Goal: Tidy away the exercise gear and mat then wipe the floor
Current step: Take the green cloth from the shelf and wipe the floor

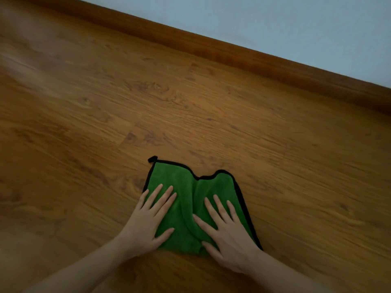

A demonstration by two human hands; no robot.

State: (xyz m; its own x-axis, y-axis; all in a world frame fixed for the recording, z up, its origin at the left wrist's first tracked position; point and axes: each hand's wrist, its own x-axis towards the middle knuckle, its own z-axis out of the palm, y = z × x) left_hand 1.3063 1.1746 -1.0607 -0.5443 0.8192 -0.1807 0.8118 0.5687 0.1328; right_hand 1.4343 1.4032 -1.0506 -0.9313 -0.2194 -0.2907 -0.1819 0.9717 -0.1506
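A green cloth [186, 187] with a black hem and a small black loop at its far left corner lies on the wooden floor [105, 115], bunched into a fold along its middle. My left hand [148, 220] presses flat on the cloth's left half, fingers straight and spread. On the right half lies my right hand [228, 235], also flat with its fingers spread. Both forearms reach in from the bottom edge. No exercise gear or mat is in view.
A brown skirting board [232, 49] runs diagonally from the upper left to the right edge, below a pale blue wall [296, 24]. Bare wood-grain floor stretches to the left, right and ahead of the cloth.
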